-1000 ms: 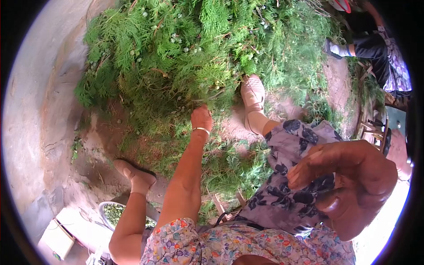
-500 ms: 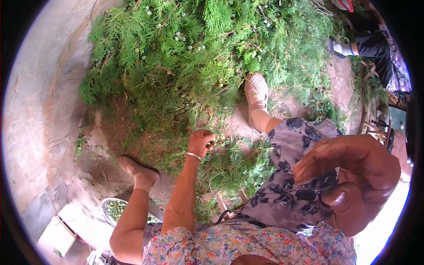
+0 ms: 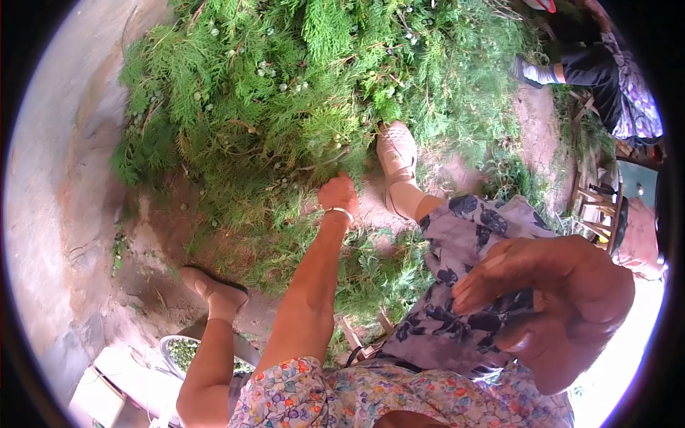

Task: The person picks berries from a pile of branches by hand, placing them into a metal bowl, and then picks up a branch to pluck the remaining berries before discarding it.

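The heap of leafy evergreen branches (image 3: 285, 85), flat-sprayed like cypress and dotted with small pale green cones (image 3: 267, 69), lies on the ground across the top of the view, ahead of the person's feet. At its lower edge, the left hand (image 3: 338, 194) reaches in with its back up and a pale bracelet (image 3: 340, 212) at the wrist; its fingertips are lost among the greenery, so whether they grip a sprig cannot be told. The right hand (image 3: 585, 285) is raised close to the camera, fingers bent over and thumb below them, a gap between, with nothing visible held. Behind it are patterned grey-purple trousers (image 3: 464, 264). One beige shoe (image 3: 397, 150) touches the heap's edge beside the left hand; the other beige shoe (image 3: 212, 285) rests on bare soil (image 3: 160, 235) to the lower left. Loose green sprigs (image 3: 371, 267) litter the ground between the legs. Near the left leg is a pale-rimmed round container (image 3: 163, 349) with green bits inside, and beyond it, a white boxy object (image 3: 96, 399). A pale wall (image 3: 50, 185) runs up the left side. At upper right, another person's leg (image 3: 589, 68) in dark clothing ends in a striped sock (image 3: 540, 73), near the heap; below it stands a small wooden frame (image 3: 598, 207).
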A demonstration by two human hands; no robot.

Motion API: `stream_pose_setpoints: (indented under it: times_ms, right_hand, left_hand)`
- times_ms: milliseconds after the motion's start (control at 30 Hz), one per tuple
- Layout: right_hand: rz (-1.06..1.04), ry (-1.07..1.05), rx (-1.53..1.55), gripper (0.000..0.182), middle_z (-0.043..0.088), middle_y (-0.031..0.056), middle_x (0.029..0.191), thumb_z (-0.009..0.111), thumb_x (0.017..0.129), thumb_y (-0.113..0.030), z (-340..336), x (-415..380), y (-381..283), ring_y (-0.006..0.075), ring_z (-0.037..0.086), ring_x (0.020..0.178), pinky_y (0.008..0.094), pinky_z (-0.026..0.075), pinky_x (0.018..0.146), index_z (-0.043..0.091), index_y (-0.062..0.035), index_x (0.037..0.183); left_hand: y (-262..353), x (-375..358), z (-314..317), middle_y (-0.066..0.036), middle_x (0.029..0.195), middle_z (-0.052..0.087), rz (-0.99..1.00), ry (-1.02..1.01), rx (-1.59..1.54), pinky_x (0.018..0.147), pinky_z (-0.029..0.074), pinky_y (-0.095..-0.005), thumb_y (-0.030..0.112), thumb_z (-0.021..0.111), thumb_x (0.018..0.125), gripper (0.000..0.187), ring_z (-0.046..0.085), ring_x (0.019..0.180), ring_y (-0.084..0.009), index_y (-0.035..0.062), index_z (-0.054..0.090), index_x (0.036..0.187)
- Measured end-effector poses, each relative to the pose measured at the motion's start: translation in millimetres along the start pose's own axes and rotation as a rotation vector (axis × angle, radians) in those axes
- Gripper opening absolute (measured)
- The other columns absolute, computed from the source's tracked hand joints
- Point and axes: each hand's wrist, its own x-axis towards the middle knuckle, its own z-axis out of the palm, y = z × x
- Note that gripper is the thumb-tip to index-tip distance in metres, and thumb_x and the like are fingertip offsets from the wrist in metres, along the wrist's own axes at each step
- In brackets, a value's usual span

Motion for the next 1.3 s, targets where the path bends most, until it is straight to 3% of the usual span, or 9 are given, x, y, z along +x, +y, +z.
stream_pose_setpoints:
  times_ms: [133, 200, 233, 367, 433, 733, 900, 1000, 1300]
  right_hand:
    - [0.024, -0.061, -0.043, 0.028, 0.064, 0.0198, 0.079, 0.061, 0.079, -0.005, -6, 5, -4, 0.0227, 0.066, 0.07, 0.0319, 0.055, 0.063, 0.053, 0.0122, 0.1]
    - [0.014, -0.118, -0.089, 0.029, 0.064, 0.0201, 0.08, 0.062, 0.078, -0.004, -10, 10, -7, 0.0224, 0.066, 0.072, 0.0316, 0.056, 0.062, 0.054, 0.0125, 0.1]
    - [0.025, -0.15, -0.117, 0.03, 0.064, 0.0202, 0.08, 0.062, 0.078, -0.004, -11, 12, -8, 0.0222, 0.066, 0.072, 0.0315, 0.056, 0.062, 0.054, 0.0126, 0.1]
    - [0.094, -0.174, -0.231, 0.036, 0.066, 0.0183, 0.087, 0.064, 0.073, -0.001, 2, 12, -18, 0.0209, 0.067, 0.081, 0.0307, 0.055, 0.07, 0.057, 0.0084, 0.107]
    - [0.146, -0.234, -0.324, 0.043, 0.066, 0.0197, 0.092, 0.066, 0.072, -0.001, 8, 10, -17, 0.0238, 0.067, 0.086, 0.032, 0.053, 0.075, 0.056, 0.0046, 0.113]
    - [-0.075, -0.611, -0.433, 0.06, 0.063, 0.0255, 0.092, 0.075, 0.069, -0.015, 46, 7, -10, 0.0368, 0.064, 0.085, 0.0388, 0.05, 0.074, 0.05, 0.0051, 0.12]
    - [-0.058, -0.677, -0.285, 0.02, 0.061, 0.0219, 0.07, 0.07, 0.074, -0.009, 64, 7, -21, 0.0361, 0.063, 0.069, 0.0426, 0.045, 0.058, 0.056, 0.0047, 0.078]
    - [-0.168, -0.714, -0.417, 0.012, 0.061, 0.0231, 0.073, 0.061, 0.078, -0.009, 69, 7, -18, 0.0414, 0.061, 0.076, 0.0477, 0.048, 0.066, 0.06, 0.0024, 0.076]
    - [-0.273, -0.789, -0.273, 0.013, 0.054, 0.0232, 0.065, 0.059, 0.077, -0.004, 71, 6, -22, 0.0414, 0.055, 0.064, 0.0455, 0.044, 0.059, 0.053, 0.0021, 0.067]
  left_hand:
    - [-24, -1, -4, -0.015, 0.08, 0.066, 0.148, 0.061, -0.177, 0.059, 0.052, -0.0415, 0.021, 0.061, 0.083, 0.019, 0.064, 0.066, -0.0301, 0.0026, 0.063, 0.086]
    - [-32, -24, -37, -0.012, 0.072, 0.062, -0.31, -0.44, -1.343, 0.048, 0.049, -0.0319, 0.012, 0.06, 0.084, 0.015, 0.059, 0.057, -0.0207, -0.0018, 0.062, 0.086]
    - [-31, -42, -60, -0.009, 0.069, 0.058, -0.306, -0.42, -1.53, 0.042, 0.042, -0.0236, 0.006, 0.06, 0.083, 0.012, 0.053, 0.053, -0.0145, -0.0042, 0.061, 0.09]
    - [-34, -101, -112, -0.013, 0.073, 0.06, -0.305, -0.402, -1.875, 0.04, 0.042, -0.0252, 0.004, 0.059, 0.082, 0.017, 0.054, 0.053, -0.0156, -0.0052, 0.06, 0.096]
    - [-34, -125, -134, -0.014, 0.076, 0.062, -0.063, -0.494, -2.047, 0.042, 0.045, -0.0241, 0.005, 0.059, 0.083, 0.023, 0.058, 0.057, -0.0178, -0.0058, 0.058, 0.103]
    - [-20, -224, -234, -0.012, 0.077, 0.064, 0.245, -0.125, -2.049, 0.044, 0.045, -0.0248, 0.006, 0.06, 0.082, 0.023, 0.058, 0.057, -0.0152, -0.005, 0.06, 0.103]
    - [-19, -264, -258, -0.009, 0.08, 0.064, 0.199, 0.013, -2.06, 0.044, 0.044, -0.0241, 0.004, 0.061, 0.082, 0.02, 0.059, 0.062, -0.0141, -0.0055, 0.061, 0.1]
    - [-20, -274, -258, -0.009, 0.081, 0.064, 0.134, 0.102, -2.056, 0.044, 0.044, -0.0242, 0.005, 0.062, 0.082, 0.02, 0.059, 0.062, -0.0143, -0.0053, 0.06, 0.1]
    - [-26, -280, -251, -0.009, 0.08, 0.061, 0.063, 0.127, -2.016, 0.043, 0.041, -0.0223, 0.013, 0.063, 0.085, 0.02, 0.056, 0.06, -0.0153, -0.0021, 0.06, 0.098]
